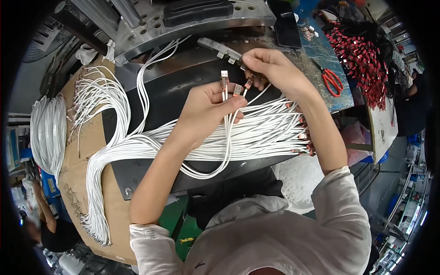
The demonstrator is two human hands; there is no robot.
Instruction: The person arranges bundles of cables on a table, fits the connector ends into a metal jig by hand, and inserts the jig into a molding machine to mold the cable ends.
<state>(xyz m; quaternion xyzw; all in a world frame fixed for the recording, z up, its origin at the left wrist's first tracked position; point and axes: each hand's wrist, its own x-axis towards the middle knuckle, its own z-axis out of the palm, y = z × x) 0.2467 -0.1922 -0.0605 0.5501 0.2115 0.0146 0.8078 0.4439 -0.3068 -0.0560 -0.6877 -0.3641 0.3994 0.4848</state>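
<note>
My left hand (206, 110) is closed round a few white USB cables (228, 137), whose metal plugs (224, 80) stick up past the fingers and thumb. Their cords hang in a loop over the front of the black work surface. Up and to the right, my right hand (270, 68) pinches one end of a grey metal bar fixture (220, 49) with small blocks along its lower edge. Close under the right fingers is a plug with orange-red parts (248, 83); whether those fingers also touch it is hidden. A thick bundle of white cables (256, 130) lies beneath both hands.
A steel machine base (192, 23) stands at the back, with a black phone (285, 25) beside it. Red-handled pliers (332, 82) lie on the blue table at right, near a heap of red-ended cables (360, 59). Coiled white cable (48, 133) sits far left, near another person (55, 229).
</note>
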